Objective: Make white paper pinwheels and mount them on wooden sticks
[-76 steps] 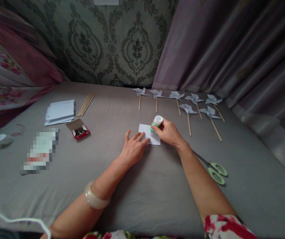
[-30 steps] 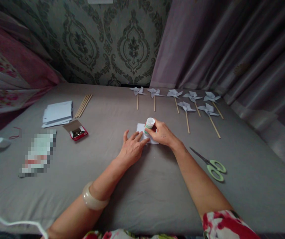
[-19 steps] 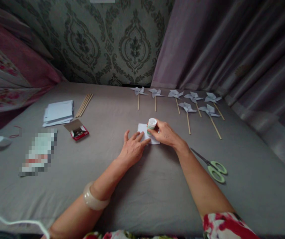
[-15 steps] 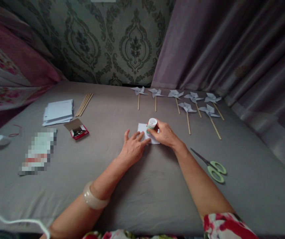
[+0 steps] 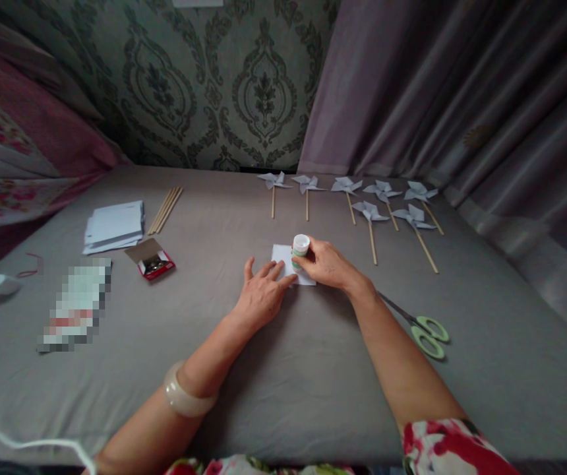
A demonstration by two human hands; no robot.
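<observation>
My right hand (image 5: 324, 262) is wrapped round a white and green glue stick (image 5: 300, 247), which stands upright on a small white sheet of paper (image 5: 282, 253). Whatever end of the stick meets the paper is hidden by the fingers. My left hand (image 5: 264, 290) lies with its fingers spread, their tips touching the paper's left and near side. To the right of my right forearm rest scissors (image 5: 422, 330) with green handles. Several white paper pinwheels (image 5: 370, 211) on wooden sticks lie beyond my hands, towards the right.
On the left lie a stack of white paper (image 5: 114, 224), several wooden sticks (image 5: 165, 211), an open red box (image 5: 155, 264) of small metal pieces and a blurred-out packet (image 5: 78, 300). A white cable (image 5: 21, 441) runs along the near left edge. Curtains (image 5: 387, 86) hang at the right.
Both hands keep nearly the same pose on the paper, with the glue stick still in my right hand. The whole view has shifted slightly.
</observation>
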